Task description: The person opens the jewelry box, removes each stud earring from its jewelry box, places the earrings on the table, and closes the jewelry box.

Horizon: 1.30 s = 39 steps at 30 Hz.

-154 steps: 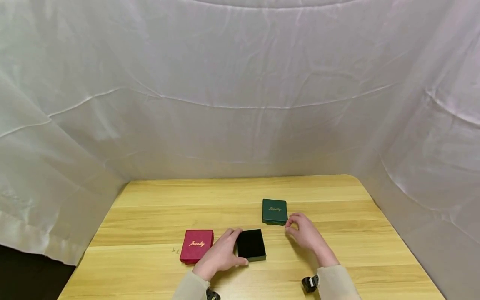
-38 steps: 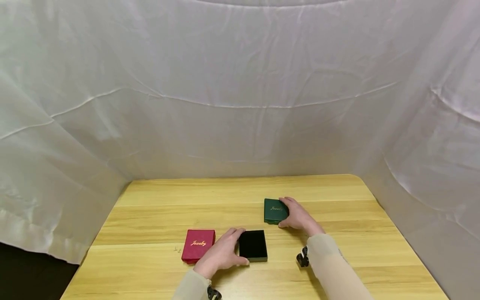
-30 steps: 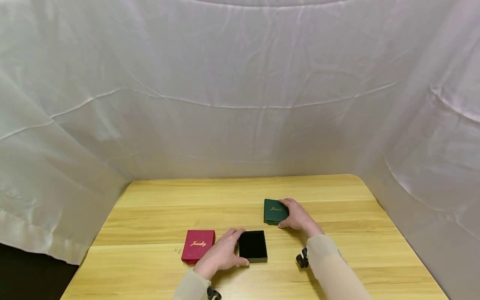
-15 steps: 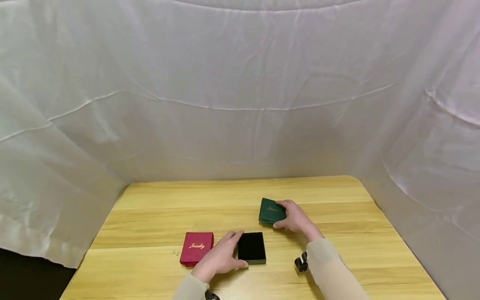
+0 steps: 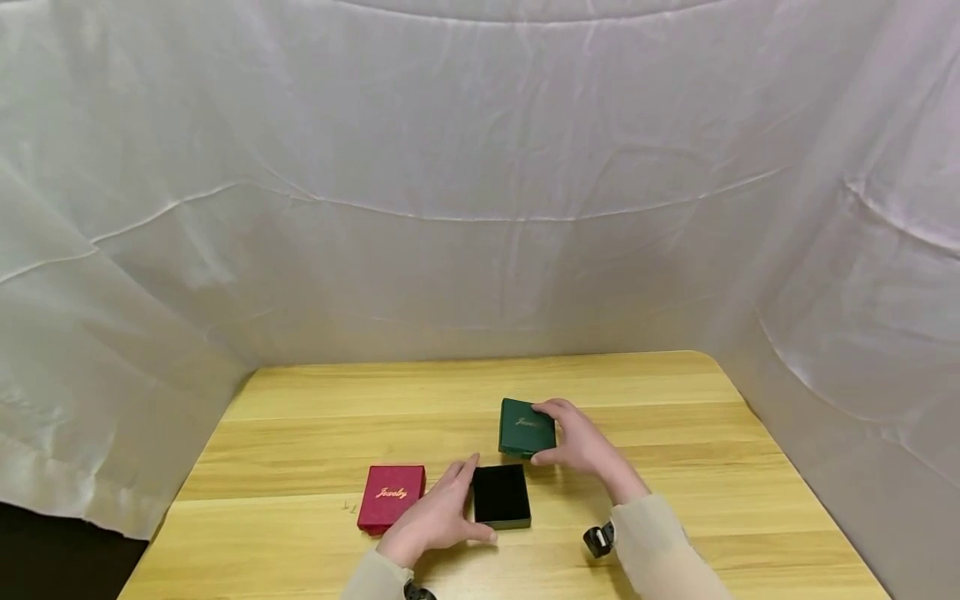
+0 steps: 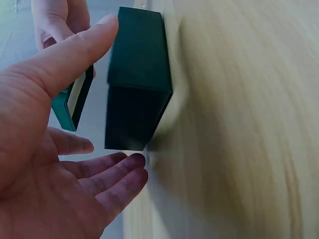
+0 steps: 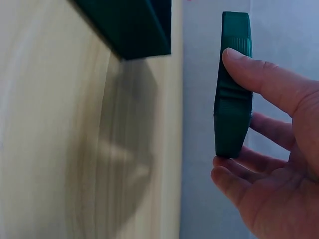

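In the head view, the dark green jewelry box lid [image 5: 527, 428], with gold "Jewelry" lettering, is held by the right hand [image 5: 573, 442]. The right wrist view shows thumb and fingers gripping opposite edges of this lid [image 7: 234, 94], raised off the table. Its pale inside shows in the left wrist view. The open box base [image 5: 501, 497], with a black lining, sits on the table. Around its left side is the left hand [image 5: 438, 512], thumb at the near edge and fingers by the far left corner, loosely spread. Whether they touch the base [image 6: 137, 74] is hard to tell.
A closed red jewelry box [image 5: 392, 497] stands on the table just left of the left hand. The wooden table [image 5: 337, 425] has pale curtains [image 5: 480, 267] at its back and sides.
The right hand has taken hold of the green lid, lifted it and carried it left and nearer to the base. The left hand's fingers have loosened slightly; the red box stays put.
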Tool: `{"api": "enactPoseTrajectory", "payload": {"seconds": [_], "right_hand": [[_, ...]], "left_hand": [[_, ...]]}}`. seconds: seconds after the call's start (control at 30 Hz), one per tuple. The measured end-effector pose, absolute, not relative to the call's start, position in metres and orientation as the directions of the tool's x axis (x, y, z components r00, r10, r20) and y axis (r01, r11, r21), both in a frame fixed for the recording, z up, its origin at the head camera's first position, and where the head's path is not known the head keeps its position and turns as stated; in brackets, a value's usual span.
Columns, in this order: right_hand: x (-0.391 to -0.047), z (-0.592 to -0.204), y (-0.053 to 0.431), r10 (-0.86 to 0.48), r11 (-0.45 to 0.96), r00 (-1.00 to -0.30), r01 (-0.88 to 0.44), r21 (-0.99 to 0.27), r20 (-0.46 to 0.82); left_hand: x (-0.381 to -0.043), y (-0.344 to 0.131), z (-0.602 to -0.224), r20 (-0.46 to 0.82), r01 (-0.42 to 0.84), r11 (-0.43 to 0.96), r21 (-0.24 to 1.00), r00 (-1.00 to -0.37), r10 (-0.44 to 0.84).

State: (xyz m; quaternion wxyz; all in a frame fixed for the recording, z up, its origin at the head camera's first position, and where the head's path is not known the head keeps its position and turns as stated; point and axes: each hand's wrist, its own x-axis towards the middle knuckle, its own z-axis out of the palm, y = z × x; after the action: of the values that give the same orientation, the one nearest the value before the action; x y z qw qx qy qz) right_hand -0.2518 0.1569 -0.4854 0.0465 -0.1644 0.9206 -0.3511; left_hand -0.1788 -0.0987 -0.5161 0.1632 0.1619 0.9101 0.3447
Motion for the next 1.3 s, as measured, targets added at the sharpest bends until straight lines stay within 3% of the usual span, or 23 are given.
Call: {"api": "enactPoseTrajectory", "payload": {"seconds": [0.17,0.5,1.3], "right_hand": [[-0.241,-0.480,0.151,-0.358,0.696,-0.933,-0.287,-0.659,0.028],[-0.225,-0.479,0.140,-0.428,0.677,-0.902,-0.358,-0.643,0.051],[-0.210,-0.481,0.128,-0.529,0.633,-0.846,-0.445,-0.633,0.066]], "left_hand": [[-0.177,-0.100,-0.508,-0.142,0.193,0.710,0.678,-0.913,0.384],[-0.185,-0.102,-0.497,0.071,0.310,0.657,0.687,-0.929,0.364],[-0.191,-0.100,-0.495,0.043,0.342,0.660,0.669,-0.904,0.425]]}}
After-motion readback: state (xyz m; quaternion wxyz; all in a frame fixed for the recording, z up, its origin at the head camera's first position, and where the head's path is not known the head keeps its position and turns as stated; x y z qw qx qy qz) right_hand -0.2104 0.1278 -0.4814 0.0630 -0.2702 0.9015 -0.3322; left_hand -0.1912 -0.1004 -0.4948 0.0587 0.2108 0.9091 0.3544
